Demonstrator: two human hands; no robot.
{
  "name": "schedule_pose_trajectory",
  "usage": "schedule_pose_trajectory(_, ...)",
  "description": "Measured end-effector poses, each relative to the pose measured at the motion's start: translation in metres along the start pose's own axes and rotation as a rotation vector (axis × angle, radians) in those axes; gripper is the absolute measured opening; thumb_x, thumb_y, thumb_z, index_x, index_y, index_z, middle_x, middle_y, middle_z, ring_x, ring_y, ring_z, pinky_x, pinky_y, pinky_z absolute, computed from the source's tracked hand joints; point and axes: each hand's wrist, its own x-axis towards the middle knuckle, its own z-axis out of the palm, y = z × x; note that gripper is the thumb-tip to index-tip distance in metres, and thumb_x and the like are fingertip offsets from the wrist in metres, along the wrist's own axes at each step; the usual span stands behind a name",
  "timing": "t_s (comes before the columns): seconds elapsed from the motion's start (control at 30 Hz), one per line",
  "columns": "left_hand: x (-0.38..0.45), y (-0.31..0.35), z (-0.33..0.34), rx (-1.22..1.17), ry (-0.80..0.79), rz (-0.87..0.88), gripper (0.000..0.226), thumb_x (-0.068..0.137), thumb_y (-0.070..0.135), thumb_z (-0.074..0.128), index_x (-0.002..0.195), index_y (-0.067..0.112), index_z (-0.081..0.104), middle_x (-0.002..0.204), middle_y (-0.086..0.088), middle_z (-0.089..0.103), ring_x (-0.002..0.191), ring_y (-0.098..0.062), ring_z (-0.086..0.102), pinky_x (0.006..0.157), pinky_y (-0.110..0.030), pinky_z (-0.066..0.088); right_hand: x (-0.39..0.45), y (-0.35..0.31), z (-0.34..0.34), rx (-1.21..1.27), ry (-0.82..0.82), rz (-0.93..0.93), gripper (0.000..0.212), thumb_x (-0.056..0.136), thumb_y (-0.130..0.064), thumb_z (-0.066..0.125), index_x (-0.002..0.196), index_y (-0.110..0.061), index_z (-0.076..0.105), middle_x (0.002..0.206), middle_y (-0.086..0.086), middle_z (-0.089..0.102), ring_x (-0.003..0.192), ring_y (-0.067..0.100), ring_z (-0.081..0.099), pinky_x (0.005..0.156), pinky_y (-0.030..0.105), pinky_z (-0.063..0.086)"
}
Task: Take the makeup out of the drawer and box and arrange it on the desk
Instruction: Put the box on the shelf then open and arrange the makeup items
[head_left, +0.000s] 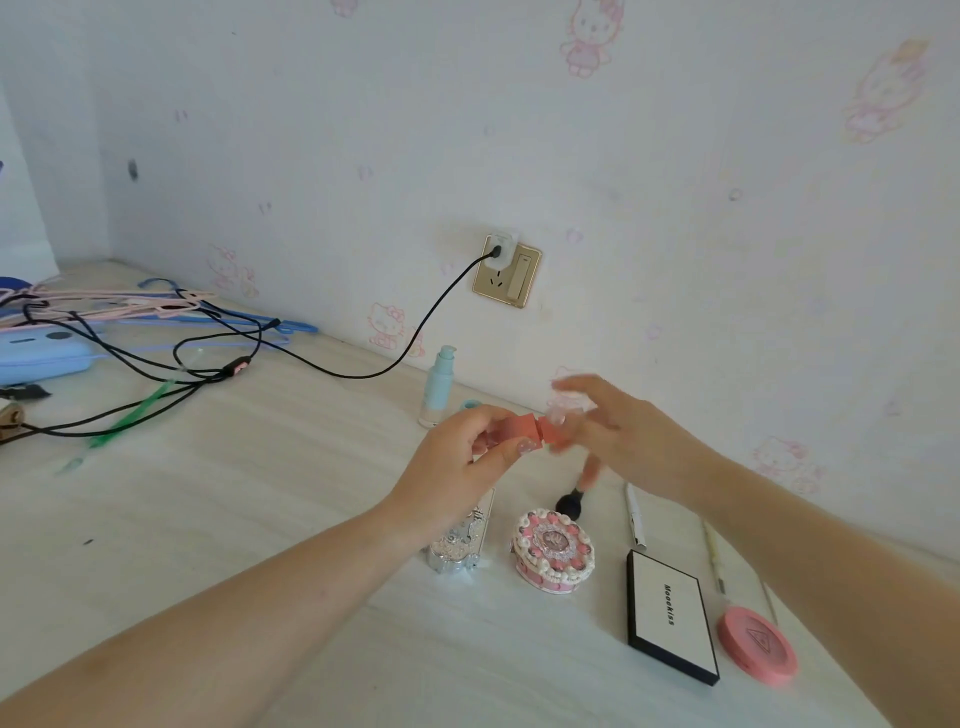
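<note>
Your left hand (462, 457) is raised above the pale wooden desk (260, 493), its fingers and thumb curled round a small coral-pink makeup box (524, 434). Your right hand (623, 436) meets the box at its other end; the hand is blurred, its upper fingers look spread and loose, and you cannot tell from this view whether the lower fingers pinch the box or only touch it. The box appears to part into two pieces at its middle.

Everything else is placed relative to that pink box. Just behind it, towards the wall, a pale blue pump bottle (439, 387) stands upright on the desk. Below it, nearer to you, a silver embossed case (460, 545) lies partly hidden under your left wrist. Beside that case to the right sits a round pink cake-shaped compact (553, 551), with a dark-headed brush (569, 501) just behind it. Further right lie a white pen-shaped tube (635, 517), a flat black-edged white palette (670, 616), a thin pale pencil (712, 556) and a round pink compact (757, 644).

Far to the left of the box, tangled black cables (156, 358), pink and blue hangers (130, 306) and a blue case (41, 356) lie on the desk. Above the box, a gold wall socket (508, 273) holds a plugged-in charger.
</note>
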Motion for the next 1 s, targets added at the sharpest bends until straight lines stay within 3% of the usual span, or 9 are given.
schedule_pose_trajectory(0.07,-0.001,0.0,-0.002,0.0,-0.006,0.001,0.015,0.087,0.025,0.063,0.089,0.039,0.057,0.097,0.017,0.061,0.086,0.006,0.059,0.079,-0.006,0.041,0.001,-0.005,-0.002,-0.048,-0.033,0.07,0.05,0.088,-0.064,0.034,0.097,-0.024,0.063,0.069,-0.003,0.073,0.043,0.012,0.058,0.067,0.025,0.046)
schedule_pose_trajectory(0.13,-0.002,0.0,-0.005,0.007,-0.014,0.001,0.015,0.087,0.025,0.062,0.089,0.039,0.057,0.099,0.018,0.061,0.089,0.002,0.06,0.08,-0.007,0.041,0.001,-0.005,-0.002,-0.068,-0.02,0.056,0.052,0.091,-0.058,0.034,0.086,-0.016,0.065,0.058,-0.003,0.07,0.038,0.012,0.05,0.062,0.025,0.048)
schedule_pose_trajectory(0.27,-0.003,0.0,-0.011,0.001,-0.016,0.002,0.017,0.087,0.022,0.063,0.09,0.039,0.057,0.099,0.019,0.062,0.089,0.003,0.06,0.081,-0.01,0.044,-0.004,-0.001,-0.002,-0.08,0.012,-0.144,0.009,0.093,-0.03,0.053,0.097,-0.025,0.059,0.074,-0.012,0.068,0.052,0.013,0.062,0.064,0.022,0.048)
schedule_pose_trajectory(0.37,-0.004,0.0,-0.013,0.02,-0.042,-0.008,0.015,0.087,0.023,0.063,0.091,0.037,0.058,0.102,0.017,0.061,0.092,-0.002,0.06,0.082,-0.011,0.044,-0.007,0.0,-0.001,-0.179,0.016,-0.225,0.027,0.087,-0.015,0.062,0.096,-0.037,0.05,0.076,-0.026,0.063,0.067,0.005,0.066,0.065,0.014,0.044)
schedule_pose_trajectory(0.5,-0.007,0.001,-0.012,0.031,-0.045,-0.006,0.014,0.088,0.025,0.063,0.091,0.037,0.058,0.099,0.011,0.064,0.092,-0.002,0.06,0.083,-0.014,0.044,-0.006,-0.005,0.006,-0.161,0.032,-0.144,0.046,0.077,-0.036,0.072,0.109,-0.043,0.04,0.093,-0.026,0.058,0.072,0.002,0.064,0.072,0.017,0.047)
schedule_pose_trajectory(0.6,-0.008,0.0,-0.011,0.075,-0.046,-0.007,0.015,0.087,0.029,0.063,0.09,0.042,0.056,0.101,0.007,0.065,0.098,-0.006,0.06,0.088,-0.024,0.047,-0.003,-0.01,0.006,-0.118,0.011,-0.047,0.028,0.089,-0.052,0.046,0.104,-0.029,0.054,0.082,-0.012,0.069,0.065,0.009,0.068,0.071,0.021,0.047)
schedule_pose_trajectory(0.7,-0.008,-0.003,-0.013,0.114,-0.051,0.003,0.018,0.087,0.029,0.063,0.089,0.044,0.055,0.1,0.008,0.065,0.097,-0.004,0.059,0.089,-0.023,0.046,-0.003,-0.011,0.004,-0.142,-0.032,-0.047,0.035,0.093,-0.049,0.04,0.08,-0.023,0.06,0.074,-0.005,0.072,0.059,0.01,0.066,0.07,0.024,0.048)
schedule_pose_trajectory(0.83,-0.006,-0.005,-0.017,0.073,-0.04,-0.014,0.017,0.086,0.027,0.064,0.089,0.042,0.057,0.094,0.012,0.065,0.087,0.003,0.06,0.082,-0.018,0.046,0.0,-0.005,0.001,-0.145,0.041,-0.124,0.005,0.087,-0.036,0.06,0.089,-0.034,0.063,0.075,-0.011,0.064,0.062,0.008,0.053,0.067,0.026,0.045)
schedule_pose_trajectory(1.0,-0.004,-0.012,-0.027,-0.003,-0.016,-0.039,0.012,0.087,0.021,0.063,0.093,0.031,0.062,0.089,0.011,0.067,0.078,0.006,0.06,0.074,-0.011,0.045,-0.003,-0.001,-0.012,-0.135,0.141,-0.176,0.014,0.082,-0.027,0.069,0.087,-0.039,0.062,0.06,-0.031,0.056,0.057,0.001,0.041,0.057,0.006,0.036)
